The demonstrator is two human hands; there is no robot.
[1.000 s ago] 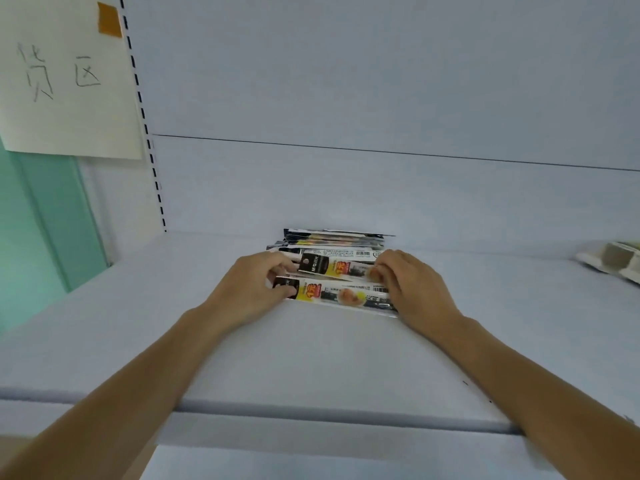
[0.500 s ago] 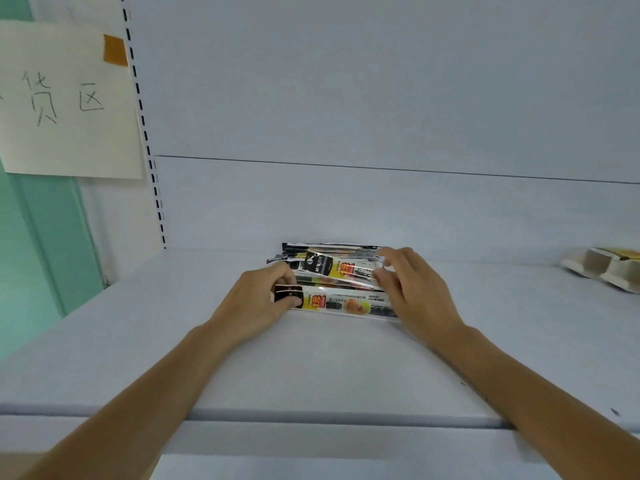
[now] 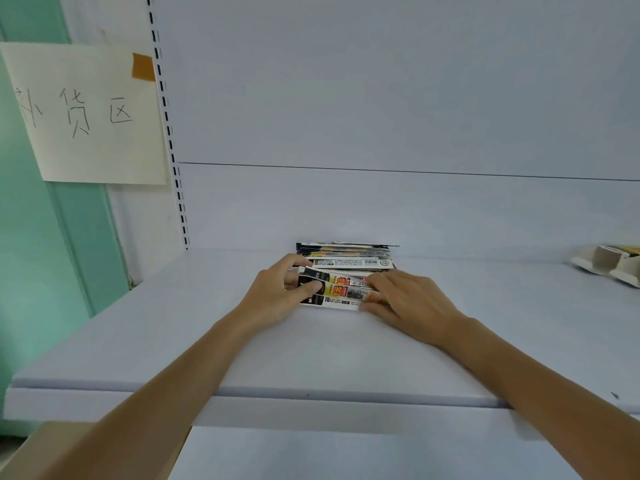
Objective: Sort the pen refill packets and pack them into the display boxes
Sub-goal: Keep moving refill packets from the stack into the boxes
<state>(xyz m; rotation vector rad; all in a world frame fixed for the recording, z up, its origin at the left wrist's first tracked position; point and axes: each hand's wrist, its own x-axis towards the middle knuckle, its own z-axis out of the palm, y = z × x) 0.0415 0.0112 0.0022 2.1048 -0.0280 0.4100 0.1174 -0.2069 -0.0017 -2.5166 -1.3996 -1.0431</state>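
One wide white shelf [image 3: 346, 351] carries everything, w/ a plain back panel [image 3: 381, 98] behind it; a good flat bench for sorting. Paper sign [image 3: 90, 112] hangs far left, handwritten, prob. labels the zone. Left hand [image 3: 277, 294] and right hand [image 3: 414, 303] reach in from the near edge, one to each end of the job.

Pile of refill packets [image 3: 346, 256] lies mid-shelf on the far side, close to the back panel, long sides running left-right. They're stacked flat so labels show, at least one barcode-up. Front packets [image 3: 341, 289], a few black-and-yellow ones, sit just near of the pile, touching it. Left hand grips their left end, thumb on top, fingers curled round behind. Right hand pinches the right end, fingers over, thumb at the near edge. Two-end hold is prob. b/c thin slippery sleeves fan out otherwise; it lets them be squared up as one batch.

Display boxes [image 3: 606, 266] lie far right, well apart from the pile, cut by the frame edge; can't tell what's inside. Orange tape [image 3: 143, 66] pins the sign's corner.
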